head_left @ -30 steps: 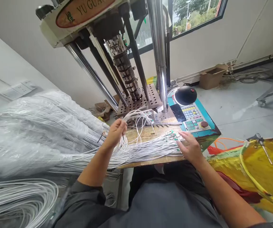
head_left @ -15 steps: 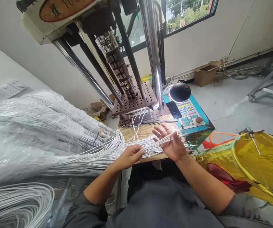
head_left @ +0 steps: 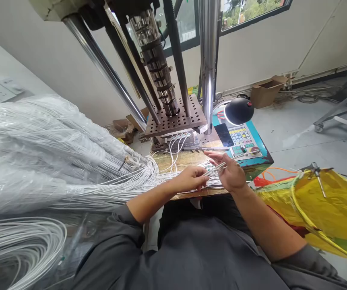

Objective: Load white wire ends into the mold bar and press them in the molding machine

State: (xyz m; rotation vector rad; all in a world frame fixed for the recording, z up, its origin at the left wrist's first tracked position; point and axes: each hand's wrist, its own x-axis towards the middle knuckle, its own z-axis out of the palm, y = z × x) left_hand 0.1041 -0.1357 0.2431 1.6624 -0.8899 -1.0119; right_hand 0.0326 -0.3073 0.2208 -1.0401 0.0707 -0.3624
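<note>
My left hand [head_left: 191, 179] is closed, its thumb and fingers pinching several thin white cables [head_left: 215, 170] above the wooden bench top [head_left: 188, 161]. My right hand [head_left: 231, 174] is curled about the same cables farther right, with the thumb over them and some fingers reaching forward. From there the cable ends point up to the right. Beneath and left of my hands a thick bundle of white cables [head_left: 137, 182] spreads over the bench. Several other cables run into the mould [head_left: 179, 137] under the perforated plate [head_left: 191, 119] of the press.
Plastic-wrapped cable bundles [head_left: 40, 149] fill the left side, with a loose coil [head_left: 40, 249] below. On the right stand a control panel [head_left: 240, 141], a black lamp [head_left: 239, 111] and a yellow bag [head_left: 342, 205]. A phone-like dark slab [head_left: 223, 134] lies beside the panel.
My left hand has moved right along the cables, close to my right hand. The right hand's spread fingers have curled in around the cables. The camera view has shifted slightly.
</note>
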